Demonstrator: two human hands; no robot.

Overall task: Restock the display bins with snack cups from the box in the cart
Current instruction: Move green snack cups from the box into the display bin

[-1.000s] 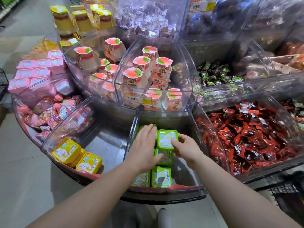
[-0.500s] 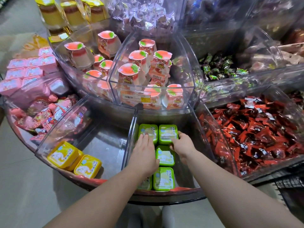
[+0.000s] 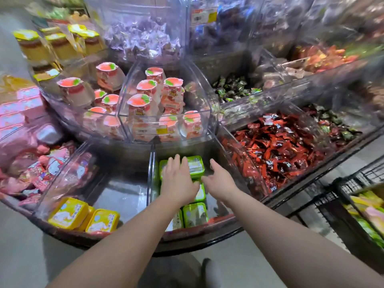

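Several green square snack cups (image 3: 195,166) lie in rows inside a clear display bin (image 3: 226,206) at the front of the round stand. My left hand (image 3: 177,180) hovers flat over the far-left cups with straight fingers; whether it touches them I cannot tell. My right hand (image 3: 220,179) is beside the far-right cup, fingers relaxed, holding nothing. At the right edge, a black wire cart (image 3: 353,196) holds a box of green, yellow and pink snack cups (image 3: 372,213).
The bin to the left holds yellow square cups (image 3: 68,213). A bin of red wrapped candies (image 3: 276,150) sits to the right. Peach-lidded cups (image 3: 143,100) fill the clear bins behind. Pink packs (image 3: 18,113) lie far left. My shoe (image 3: 209,273) is on the floor below.
My right hand has let go of the far-right green cup and opened beside it. The left hand slid further back over the cups. The view swung right and the cart came into sight.
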